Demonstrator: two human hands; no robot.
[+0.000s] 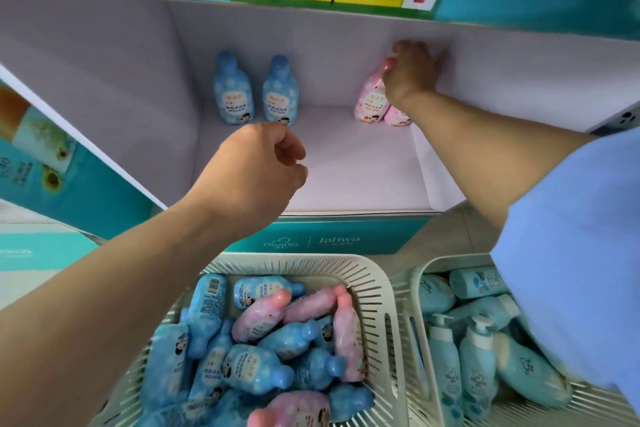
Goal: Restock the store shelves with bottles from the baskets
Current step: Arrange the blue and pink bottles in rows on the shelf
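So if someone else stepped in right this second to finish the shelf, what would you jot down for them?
Left hand: loosely curled, empty, over the front of the shelf.
Right hand: at the shelf's back right, apparently gripping the top of the outer pink bottle; the inner pink bottle stands right beside it.
Done: two blue bottles stand upright at the back left.
Left: most of the shelf is bare. The near basket holds many blue and pink bottles, and the right basket holds teal pump bottles.
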